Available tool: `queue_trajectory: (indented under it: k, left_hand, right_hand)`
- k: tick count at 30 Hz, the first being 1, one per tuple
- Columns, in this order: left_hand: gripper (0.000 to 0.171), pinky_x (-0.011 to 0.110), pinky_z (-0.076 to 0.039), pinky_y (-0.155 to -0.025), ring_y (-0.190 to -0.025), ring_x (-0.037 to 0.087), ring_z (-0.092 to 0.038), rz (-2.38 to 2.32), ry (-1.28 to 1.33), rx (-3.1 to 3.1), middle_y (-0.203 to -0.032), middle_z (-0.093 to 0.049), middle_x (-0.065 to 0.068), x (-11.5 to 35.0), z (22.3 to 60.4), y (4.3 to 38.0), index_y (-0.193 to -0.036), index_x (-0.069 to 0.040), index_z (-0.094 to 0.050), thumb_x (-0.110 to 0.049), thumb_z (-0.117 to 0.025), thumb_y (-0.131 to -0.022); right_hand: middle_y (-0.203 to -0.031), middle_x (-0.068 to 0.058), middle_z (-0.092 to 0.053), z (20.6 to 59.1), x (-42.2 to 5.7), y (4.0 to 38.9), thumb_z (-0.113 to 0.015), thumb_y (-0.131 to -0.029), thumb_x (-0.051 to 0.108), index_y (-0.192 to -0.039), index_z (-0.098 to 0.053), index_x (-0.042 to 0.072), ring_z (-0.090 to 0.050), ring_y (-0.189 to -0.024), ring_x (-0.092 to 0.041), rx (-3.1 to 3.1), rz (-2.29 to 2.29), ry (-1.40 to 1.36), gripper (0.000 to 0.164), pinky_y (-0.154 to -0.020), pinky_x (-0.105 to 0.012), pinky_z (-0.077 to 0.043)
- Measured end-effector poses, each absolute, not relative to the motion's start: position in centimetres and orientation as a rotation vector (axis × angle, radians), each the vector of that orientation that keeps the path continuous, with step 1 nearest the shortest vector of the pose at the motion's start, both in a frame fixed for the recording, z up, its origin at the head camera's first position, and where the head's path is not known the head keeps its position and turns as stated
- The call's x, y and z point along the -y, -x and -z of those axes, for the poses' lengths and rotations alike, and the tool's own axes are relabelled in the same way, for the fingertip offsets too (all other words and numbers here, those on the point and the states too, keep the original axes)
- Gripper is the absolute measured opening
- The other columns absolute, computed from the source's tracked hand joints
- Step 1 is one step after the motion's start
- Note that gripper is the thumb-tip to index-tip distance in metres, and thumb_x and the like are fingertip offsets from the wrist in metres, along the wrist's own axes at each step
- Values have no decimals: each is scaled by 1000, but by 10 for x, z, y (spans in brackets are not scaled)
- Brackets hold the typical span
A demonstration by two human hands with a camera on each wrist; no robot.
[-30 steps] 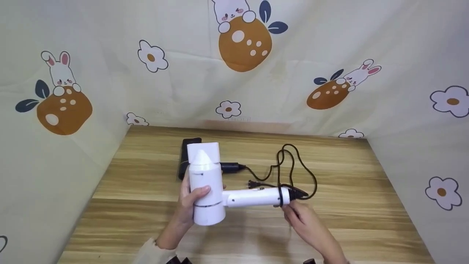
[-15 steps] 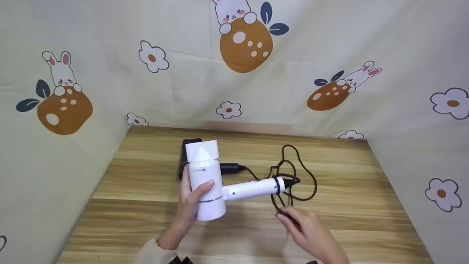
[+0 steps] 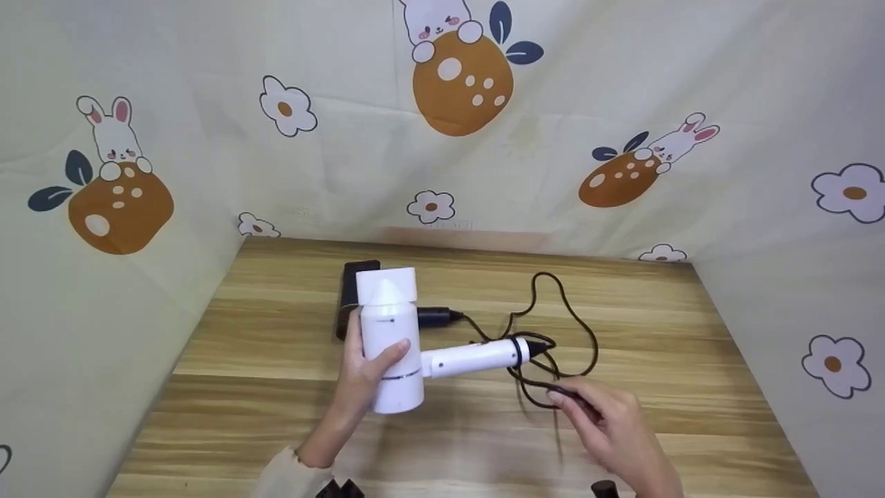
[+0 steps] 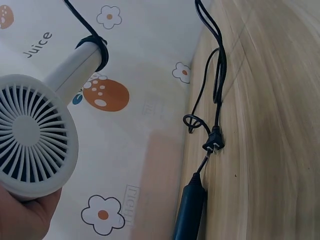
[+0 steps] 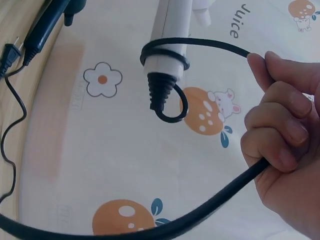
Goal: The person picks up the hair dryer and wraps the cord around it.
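My left hand grips the barrel of a white hair dryer, thumb across its side, and holds it up above the table. The left wrist view shows the dryer's round slatted vent. Its handle points right, with a black cord wound around the end. To the right of that end, my right hand pinches the cord between thumb and index finger. The other fingers curl over it, and the cord runs on below them in a wide loop.
Behind the white dryer, a black device with a black handle lies on the wooden table. Its thin cord trails right. A two-pin plug sits near that handle. Patterned cloth surrounds the table on the visible sides.
My right hand has moved right from the handle's end, drawing the cord along. The handle end has risen slightly, and the cord wraps closer around it. My left hand keeps its grip.
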State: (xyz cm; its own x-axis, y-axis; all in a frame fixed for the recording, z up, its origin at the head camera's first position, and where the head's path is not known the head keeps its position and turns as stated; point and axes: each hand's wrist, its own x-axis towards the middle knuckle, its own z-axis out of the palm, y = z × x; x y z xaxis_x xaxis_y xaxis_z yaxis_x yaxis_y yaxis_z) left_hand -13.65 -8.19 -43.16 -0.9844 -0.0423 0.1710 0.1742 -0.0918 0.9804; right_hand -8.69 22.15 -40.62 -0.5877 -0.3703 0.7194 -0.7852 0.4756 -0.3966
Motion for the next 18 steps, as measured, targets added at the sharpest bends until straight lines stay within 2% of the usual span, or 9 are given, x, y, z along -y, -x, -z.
queue_trajectory:
  k: [5, 10, 18]
  left_hand:
    - [61, 41, -52, -74, -85, 23, -60, 2266, 224, 2078, -102, -56, 14, 82, 432, 137, -130, -5, -31, -9, -65, -80]
    - [62, 42, -52, -74, -85, 24, -60, 2298, 318, 2096, -101, -55, 15, 81, 431, 134, -130, -4, -31, -9, -65, -79]
    - [67, 41, -54, -73, -85, 20, -61, 2370, 447, 2042, -99, -57, 9, 83, 423, 128, -132, -2, -28, -6, -64, -76]
  right_hand:
    - [-73, -5, -65, 402, -221, 93, -68, -72, -9, -89, -68, 2, -53, -57, -3, 2102, -987, -932, 20, -50, -9, -41]
    - [-70, -4, -64, 399, -217, 101, -70, -70, -8, -85, -69, 3, -46, -53, -1, 2070, -993, -865, 19, -47, -7, -36]
    - [-75, -7, -68, 400, -218, 110, -72, -69, -8, -86, -70, 5, -59, -65, -4, 2093, -1036, -775, 21, -59, -12, -47]
